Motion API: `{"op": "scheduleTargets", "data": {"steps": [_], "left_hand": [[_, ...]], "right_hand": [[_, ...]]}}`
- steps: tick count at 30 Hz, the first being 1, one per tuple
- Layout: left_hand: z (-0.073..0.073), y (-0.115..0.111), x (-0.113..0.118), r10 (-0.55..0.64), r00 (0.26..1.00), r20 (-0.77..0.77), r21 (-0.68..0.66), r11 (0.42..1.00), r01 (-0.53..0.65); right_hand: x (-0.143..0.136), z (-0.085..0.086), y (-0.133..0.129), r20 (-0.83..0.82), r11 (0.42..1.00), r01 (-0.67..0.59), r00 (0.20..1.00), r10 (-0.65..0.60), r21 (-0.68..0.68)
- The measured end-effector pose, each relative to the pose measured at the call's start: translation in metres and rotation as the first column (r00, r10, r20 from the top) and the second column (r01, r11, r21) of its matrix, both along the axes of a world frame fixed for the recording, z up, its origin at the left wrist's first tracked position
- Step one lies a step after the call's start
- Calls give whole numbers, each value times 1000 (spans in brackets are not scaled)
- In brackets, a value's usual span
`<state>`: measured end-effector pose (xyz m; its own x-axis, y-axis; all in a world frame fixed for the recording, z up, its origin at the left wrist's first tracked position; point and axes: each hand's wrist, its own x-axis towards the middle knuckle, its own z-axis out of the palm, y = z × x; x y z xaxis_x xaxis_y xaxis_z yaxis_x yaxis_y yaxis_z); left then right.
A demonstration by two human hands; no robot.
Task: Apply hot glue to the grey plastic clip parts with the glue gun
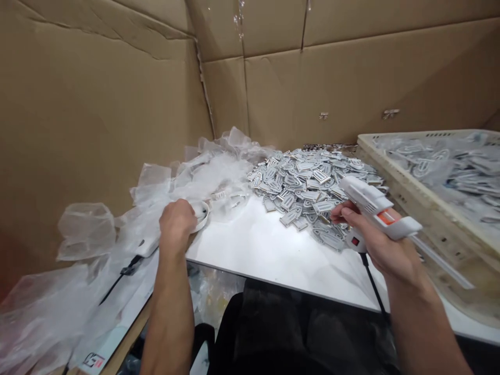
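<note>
My right hand (385, 242) is wrapped round a white glue gun (369, 200) with an orange trigger; a clear glue stick juts from its rear and a black cord hangs below. My left hand (177, 221) is closed at the left side of a small round white container (203, 216); its fingertips are hidden, so what they hold cannot be made out. Between the hands, a heap of flat grey metal-like pieces (300, 179) lies on the white table (250, 250). Thin translucent bags (203, 174) are piled behind my left hand.
A cream plastic crate (414, 195) with bagged grey pieces stands at the right. Cardboard walls (273, 94) rise behind the table. More translucent bags (88, 229) and a black cable (117, 284) lie at the left. The table's front edge is near my lap.
</note>
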<state>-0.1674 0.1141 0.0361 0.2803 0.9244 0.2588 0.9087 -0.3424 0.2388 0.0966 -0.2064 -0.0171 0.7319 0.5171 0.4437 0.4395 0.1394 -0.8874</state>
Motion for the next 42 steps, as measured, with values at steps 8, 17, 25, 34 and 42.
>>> {"op": "scheduleTargets", "data": {"steps": [8, 17, 25, 34, 42], "left_hand": [[10, -4, 3, 96, 995, -8, 109, 990, -94], [15, 2, 1, 70, 997, -12, 22, 997, -70], [9, -37, 38, -182, 983, -10, 331, 927, 175], [-33, -113, 119, -656, 746, -111, -4, 751, 660], [-35, -56, 110, -277, 950, -147, 130, 946, 296]], "right_hand": [[-11, 18, -1, -21, 998, 27, 999, -29, -58], [-6, 13, -18, -50, 998, 55, 997, -57, -37], [-2, 10, -30, 21, 989, 121, 993, -120, -82], [-6, -15, -33, 56, 946, 158, 987, -148, -282], [0, -33, -35, 44, 927, 14, 999, 3, -374]]}}
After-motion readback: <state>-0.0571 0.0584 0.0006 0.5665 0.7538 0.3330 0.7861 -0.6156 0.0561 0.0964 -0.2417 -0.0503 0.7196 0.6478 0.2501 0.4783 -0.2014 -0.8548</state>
